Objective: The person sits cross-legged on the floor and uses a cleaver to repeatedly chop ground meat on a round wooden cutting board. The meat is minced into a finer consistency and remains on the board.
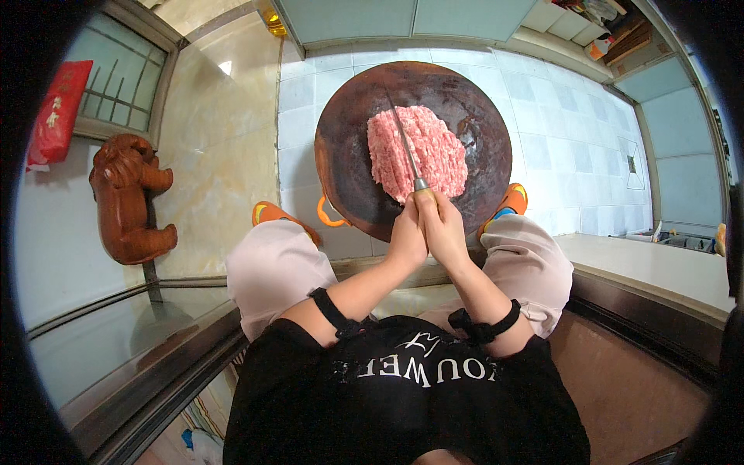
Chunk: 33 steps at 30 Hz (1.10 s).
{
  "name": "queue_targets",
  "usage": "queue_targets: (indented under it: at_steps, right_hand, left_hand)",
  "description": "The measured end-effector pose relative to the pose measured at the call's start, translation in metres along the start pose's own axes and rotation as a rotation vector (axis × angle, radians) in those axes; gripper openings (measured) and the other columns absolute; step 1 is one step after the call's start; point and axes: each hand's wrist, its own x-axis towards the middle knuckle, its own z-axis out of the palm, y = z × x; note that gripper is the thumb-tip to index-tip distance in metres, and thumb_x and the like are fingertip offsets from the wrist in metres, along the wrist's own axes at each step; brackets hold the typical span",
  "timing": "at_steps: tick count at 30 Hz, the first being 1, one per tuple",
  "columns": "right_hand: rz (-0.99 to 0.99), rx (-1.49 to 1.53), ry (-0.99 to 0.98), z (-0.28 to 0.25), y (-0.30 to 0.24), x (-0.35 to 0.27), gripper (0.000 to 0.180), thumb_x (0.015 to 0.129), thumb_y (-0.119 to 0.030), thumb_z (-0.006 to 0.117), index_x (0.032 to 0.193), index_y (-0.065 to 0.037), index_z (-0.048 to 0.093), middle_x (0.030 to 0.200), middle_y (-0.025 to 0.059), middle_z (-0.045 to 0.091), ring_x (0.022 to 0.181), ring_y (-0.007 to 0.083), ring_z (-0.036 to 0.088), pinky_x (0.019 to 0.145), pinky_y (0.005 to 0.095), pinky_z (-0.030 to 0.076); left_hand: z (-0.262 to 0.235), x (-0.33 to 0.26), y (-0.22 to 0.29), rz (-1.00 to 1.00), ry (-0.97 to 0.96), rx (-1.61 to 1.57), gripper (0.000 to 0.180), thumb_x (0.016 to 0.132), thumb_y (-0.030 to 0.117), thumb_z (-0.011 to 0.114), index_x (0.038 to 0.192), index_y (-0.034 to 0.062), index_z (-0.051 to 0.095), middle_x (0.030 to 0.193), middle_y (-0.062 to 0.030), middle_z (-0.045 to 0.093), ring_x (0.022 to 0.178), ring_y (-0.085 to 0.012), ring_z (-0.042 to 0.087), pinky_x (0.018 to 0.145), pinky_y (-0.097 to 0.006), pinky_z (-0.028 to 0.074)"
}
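A cleaver (404,139), seen almost edge-on, stands with its blade over a flat mound of pink minced meat (438,151), pointing away from me. My right hand (443,229) is closed round its wooden handle. Pressed against it, my left hand (407,235) is closed on the same handle, its fingers partly hidden. Under the meat lies a round, dark wooden chopping board (349,116) with an orange loop handle (328,213) at its near left edge. Whether the blade's edge is in the meat or just above it, I cannot tell.
My knees and orange shoes (279,217) flank the board, over a pale tiled floor (558,155). On the left are a carved wooden animal figure (128,201) and a red packet (60,116). A pale counter (659,267) stands at right; cabinets (349,19) line the far side.
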Motion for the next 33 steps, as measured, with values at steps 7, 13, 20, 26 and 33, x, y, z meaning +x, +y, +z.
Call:
queue_targets:
  at_steps: [7,13,20,26,33]
  right_hand:
    - [-0.071,-0.045,-0.015,0.000,0.003,0.004,0.039,0.086,-0.034,0.047,0.080,0.004,0.050,0.068,0.0238,0.055,0.063,0.0327,0.056,0.060,0.0390,0.042]
    - [-0.011,-0.037,0.018,-0.003,-0.001,-0.002,0.035,0.085,-0.031,0.048,0.081,0.004,0.051,0.067,0.0214,0.055,0.062,0.0300,0.056,0.059,0.0384,0.043]
    - [0.054,0.004,0.036,-0.011,-0.008,-0.007,0.035,0.087,-0.030,0.046,0.082,0.004,0.052,0.061,0.0139,0.051,0.059,0.0183,0.051,0.057,0.0328,0.041]
    - [0.013,0.019,0.029,-0.011,-0.004,-0.004,0.035,0.088,-0.030,0.045,0.080,0.004,0.051,0.060,0.0136,0.051,0.056,0.0180,0.048,0.055,0.0341,0.040]
    - [-0.015,0.006,0.013,-0.010,-0.006,-0.006,0.033,0.087,-0.029,0.046,0.083,0.003,0.051,0.062,0.0147,0.052,0.057,0.0202,0.050,0.056,0.0328,0.041]
  left_hand:
    - [0.002,0.004,-0.006,0.012,0.002,0.043,0.036,0.090,0.038,0.037,0.101,0.0038,0.041,0.080,-0.0231,0.059,0.080,-0.0401,0.058,0.064,-0.044,0.044]
    - [0.004,0.002,-0.010,-0.012,-0.020,0.033,0.042,0.090,0.041,0.035,0.105,0.0021,0.040,0.082,-0.0234,0.060,0.080,-0.0413,0.058,0.065,-0.046,0.044]
    - [0.007,0.001,-0.002,-0.037,-0.087,0.033,0.041,0.090,0.040,0.034,0.106,0.0031,0.043,0.084,-0.0232,0.060,0.080,-0.0415,0.057,0.066,-0.046,0.044]
    - [0.007,-0.003,0.007,-0.014,-0.087,0.045,0.039,0.091,0.038,0.034,0.102,0.0024,0.043,0.080,-0.0246,0.059,0.078,-0.0423,0.057,0.064,-0.047,0.043]
    - [0.005,-0.004,0.000,-0.010,-0.047,-0.010,0.038,0.091,0.037,0.034,0.105,0.0024,0.041,0.083,-0.0257,0.059,0.082,-0.0436,0.056,0.066,-0.048,0.043]
